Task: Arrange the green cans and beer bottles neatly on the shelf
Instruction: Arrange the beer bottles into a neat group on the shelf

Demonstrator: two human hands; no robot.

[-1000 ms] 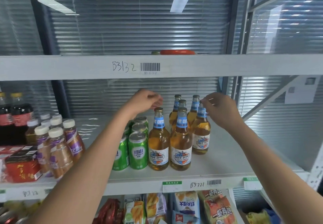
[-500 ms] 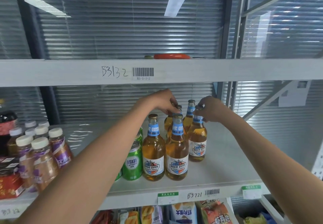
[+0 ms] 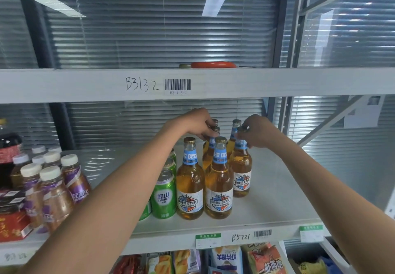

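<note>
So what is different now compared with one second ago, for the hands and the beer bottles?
The left hand moved from above the front-left bottle to the neck of a middle-row beer bottle and now pinches its top. The right hand closed around the neck of the right-hand bottle, which it was only touching. The two front bottles and the green cans stayed in place.

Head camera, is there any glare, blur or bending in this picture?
Head view: ceiling lights reflect as bright streaks in the glass behind the shelf; the upper shelf edge bows from the wide lens; beer bottles at centre read sharp, while the coffee bottles and snack bags at the borders look soft.
</note>
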